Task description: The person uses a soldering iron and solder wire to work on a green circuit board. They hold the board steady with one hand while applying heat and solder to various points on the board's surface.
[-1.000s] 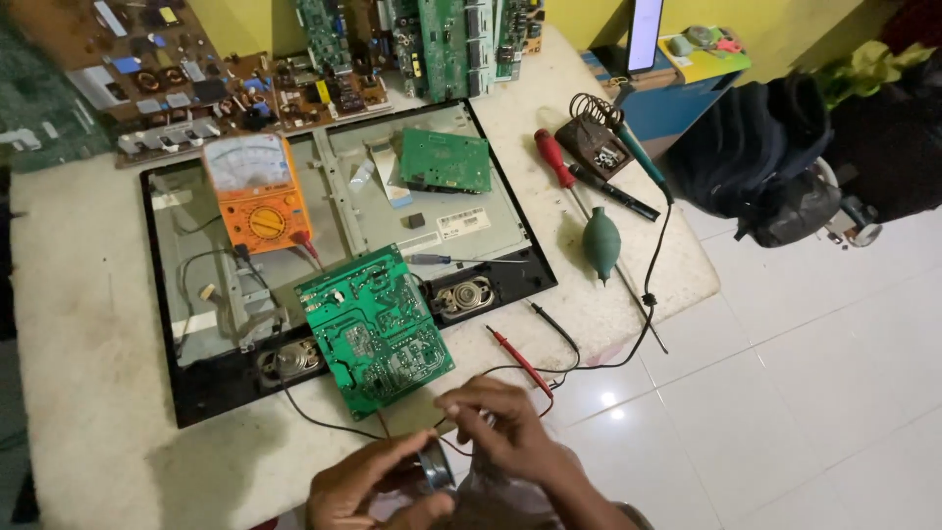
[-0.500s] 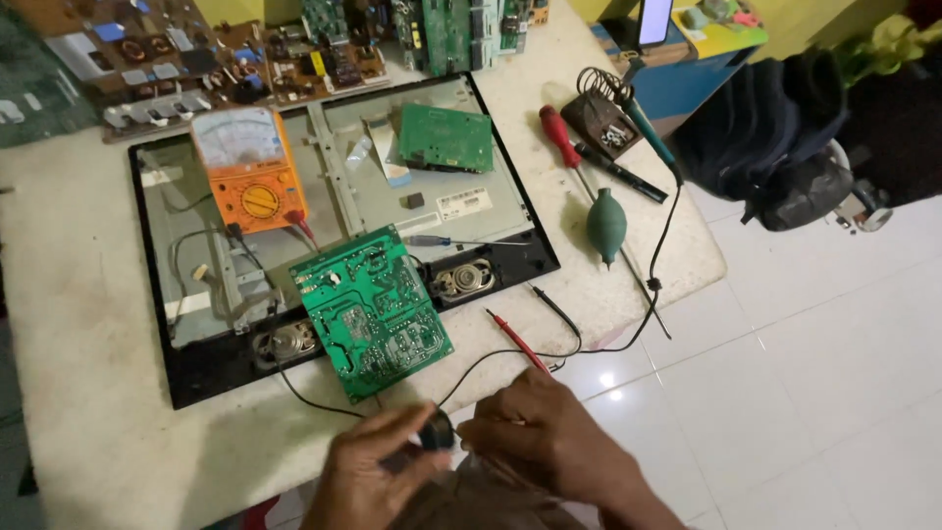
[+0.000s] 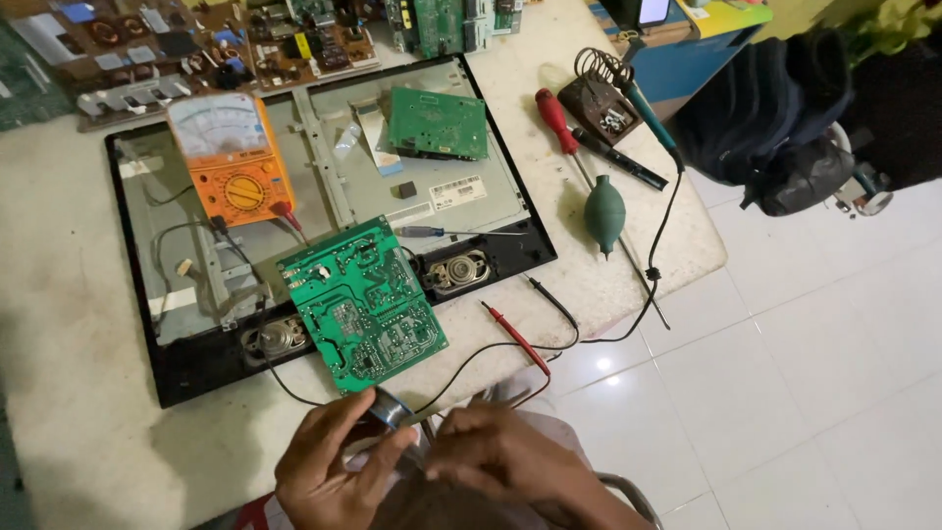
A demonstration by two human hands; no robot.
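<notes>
The circuit board (image 3: pixel 361 302) lies on the opened monitor back (image 3: pixel 177 368), the multimeter (image 3: pixel 228 157) behind it, the probes (image 3: pixel 520 339) to its right.

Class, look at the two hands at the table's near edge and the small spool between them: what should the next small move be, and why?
Probably draw a short length of wire off the spool. The left hand grips the spool, the right hand pinches right beside it, and the green board lies solder side up just ahead, with the soldering iron parked in its stand.
</notes>
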